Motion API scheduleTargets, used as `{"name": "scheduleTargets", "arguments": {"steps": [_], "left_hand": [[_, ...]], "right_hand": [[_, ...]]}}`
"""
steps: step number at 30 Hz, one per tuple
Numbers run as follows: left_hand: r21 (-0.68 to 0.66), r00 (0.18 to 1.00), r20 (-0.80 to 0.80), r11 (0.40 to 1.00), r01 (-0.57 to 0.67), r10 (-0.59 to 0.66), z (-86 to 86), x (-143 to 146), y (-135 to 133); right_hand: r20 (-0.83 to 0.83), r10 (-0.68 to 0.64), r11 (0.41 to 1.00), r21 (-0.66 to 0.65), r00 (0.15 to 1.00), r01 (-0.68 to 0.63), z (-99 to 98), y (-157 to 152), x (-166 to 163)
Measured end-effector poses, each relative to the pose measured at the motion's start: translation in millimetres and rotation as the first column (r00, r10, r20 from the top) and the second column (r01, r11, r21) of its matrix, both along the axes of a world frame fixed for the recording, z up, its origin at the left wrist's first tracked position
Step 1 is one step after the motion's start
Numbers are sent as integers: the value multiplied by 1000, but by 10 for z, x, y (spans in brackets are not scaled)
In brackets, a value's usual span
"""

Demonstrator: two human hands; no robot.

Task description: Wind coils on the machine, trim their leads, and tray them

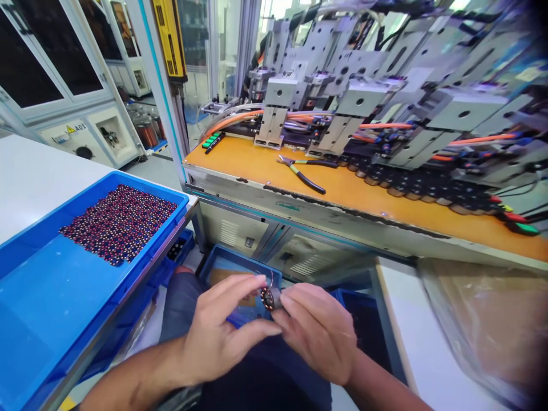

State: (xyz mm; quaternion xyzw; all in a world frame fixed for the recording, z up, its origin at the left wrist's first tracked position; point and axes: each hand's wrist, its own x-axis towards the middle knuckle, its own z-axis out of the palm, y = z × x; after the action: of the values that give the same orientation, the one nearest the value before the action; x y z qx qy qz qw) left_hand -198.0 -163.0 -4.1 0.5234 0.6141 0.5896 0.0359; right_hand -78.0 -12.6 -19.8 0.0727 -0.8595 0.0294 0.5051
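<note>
Above my lap, my right hand [319, 328] grips a small round wound motor stator [268, 298] between thumb and fingers. Copper windings show on the end that faces left, and a thin wire end sticks up from its top. My left hand [231, 322] is just left of it, thumb and index finger spread in a C shape with the stator's face between them. The left index fingertip is close to the top of the stator; whether it touches the wire I cannot tell. The fingers of my right hand cover the stator's rear part.
A blue tray [38, 308] at left holds many small wound parts [124, 222]. On the orange bench [240, 162] lie pliers [302, 174] and a row of dark cylindrical parts [406, 185], below machine fixtures [362, 100]. Another blue bin [214, 257] stands beneath my hands.
</note>
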Motion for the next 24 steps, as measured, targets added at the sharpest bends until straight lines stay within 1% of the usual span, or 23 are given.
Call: {"name": "scheduleTargets", "arguments": {"steps": [1, 2, 3, 4, 6, 8, 9, 11, 13, 15, 18, 20, 22, 24], "left_hand": [[-8, 1000, 7, 1000, 16, -16, 27, -2, 16], [-14, 999, 14, 999, 34, -34, 44, -12, 32], [-17, 998, 19, 999, 52, -52, 53, -26, 47], [-19, 998, 20, 998, 66, -66, 55, -42, 57], [-16, 996, 14, 996, 83, -83, 48, -74, 64], [-6, 996, -6, 996, 86, -86, 37, -95, 57], [-1, 996, -19, 996, 87, -88, 34, -102, 51], [0, 995, -41, 996, 93, -93, 33, -107, 39], [-17, 994, -1, 994, 107, -107, 39, -105, 31], [-23, 979, 152, 990, 139, -134, 47, -99, 26], [-9, 885, 429, 978, 206, -183, 56, -83, 30], [4, 841, 503, 973, 230, -201, 60, -79, 33], [20, 856, 475, 975, 220, -203, 66, -92, 29], [9, 912, 367, 981, 193, -182, 82, -126, 11]], "right_hand": [[17, 7, 999, 40, 1000, -8, -1, -13, 8], [37, 19, 998, 54, 999, -21, 4, -30, 11], [54, 38, 999, 30, 998, -40, 12, -52, 9], [64, 62, 998, -28, 996, -61, 24, -77, 2], [75, 123, 971, -215, 990, -104, 55, -135, -18], [81, 189, 907, -396, 979, -143, 93, -188, -36], [78, 224, 873, -460, 971, -165, 112, -209, -40], [49, 290, 812, -541, 956, -219, 145, -239, -37], [9, 327, 747, -615, 945, -253, 171, -259, -28], [-14, 336, 678, -691, 942, -252, 191, -280, -22], [-22, 331, 602, -765, 943, -230, 216, -315, -21], [-17, 326, 558, -803, 945, -208, 220, -320, -3], [15, 318, 511, -845, 948, -158, 210, -281, 51], [59, 298, 471, -877, 953, -93, 200, -180, 141]]}}
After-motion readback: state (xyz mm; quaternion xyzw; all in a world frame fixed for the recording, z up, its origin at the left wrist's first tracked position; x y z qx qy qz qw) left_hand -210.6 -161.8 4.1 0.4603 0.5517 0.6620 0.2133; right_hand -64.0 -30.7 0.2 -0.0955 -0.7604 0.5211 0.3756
